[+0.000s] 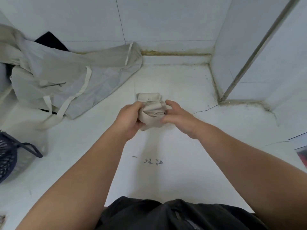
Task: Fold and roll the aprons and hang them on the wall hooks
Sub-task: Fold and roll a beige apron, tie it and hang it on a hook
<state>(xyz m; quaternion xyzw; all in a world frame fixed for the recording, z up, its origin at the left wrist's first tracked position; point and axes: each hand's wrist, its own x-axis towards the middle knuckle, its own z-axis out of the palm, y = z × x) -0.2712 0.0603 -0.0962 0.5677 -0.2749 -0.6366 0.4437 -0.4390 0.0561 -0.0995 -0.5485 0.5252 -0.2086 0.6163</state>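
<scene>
At the lower left edge of the frame you have a dark slotted basket [8, 156] with a loop handle standing on the white table [182, 155]. Above it, in the upper left, a loose pale apron [66, 75] lies spread and crumpled, its straps trailing toward you, and a dark cloth [51, 41] peeks out behind it against the tiled wall.

Moving to the centre, your left hand [129, 118] has its fingers curled round the left side of the rolled apron [152, 110], with the thumb wrapped over the cloth. The roll is a tight pale bundle held between your two hands, just above the middle of the frame. Whether its far end touches the table, you cannot tell. Your right hand [179, 117] pinches the right end of the roll, thumb above and bent fingers below.

Below your hands, some faint grey scribble marks [153, 161] show on the table. To the right, a metal strip [259, 47] runs down the wall corner. At the far right edge a small red item [303, 156] is cut off by the frame.
</scene>
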